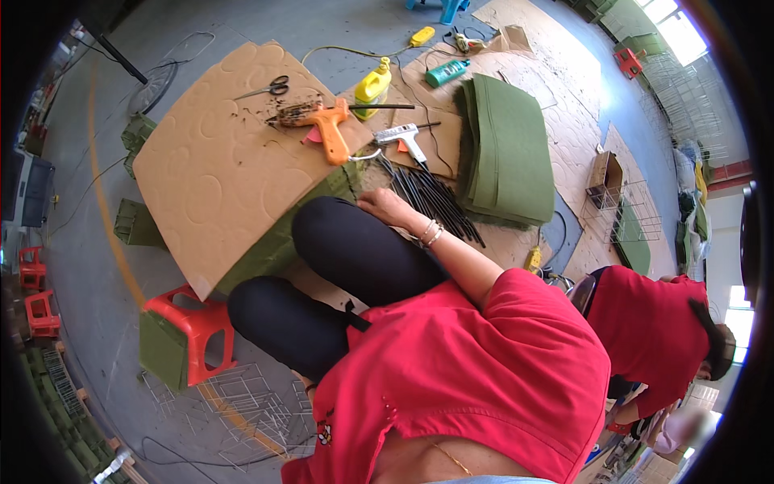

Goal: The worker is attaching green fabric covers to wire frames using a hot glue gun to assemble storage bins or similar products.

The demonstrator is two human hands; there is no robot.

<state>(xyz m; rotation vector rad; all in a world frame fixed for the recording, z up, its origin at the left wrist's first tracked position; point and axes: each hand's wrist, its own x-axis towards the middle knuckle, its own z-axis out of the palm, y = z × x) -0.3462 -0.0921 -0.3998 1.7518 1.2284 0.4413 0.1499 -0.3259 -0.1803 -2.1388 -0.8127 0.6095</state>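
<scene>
My right hand (387,206), with bead bracelets on the wrist, reaches forward past my black-trousered knee (355,250). It rests at the near end of a bundle of thin black rods (431,198) lying on cardboard. Its fingers are partly hidden, so I cannot tell whether they grip a rod. My left hand is out of sight. Just beyond the hand lie a white glue gun (403,137) and an orange glue gun (326,129), the orange one on a large embossed cardboard sheet (218,169). To the right of the rods is a stack of green felt sheets (504,149).
Scissors (270,87), a yellow bottle (372,85) and a teal bottle (446,73) lie further out. A red stool (193,327) and wire frames (242,403) are at my left. Another person in a red shirt (661,339) sits at my right, near a wire basket (625,214).
</scene>
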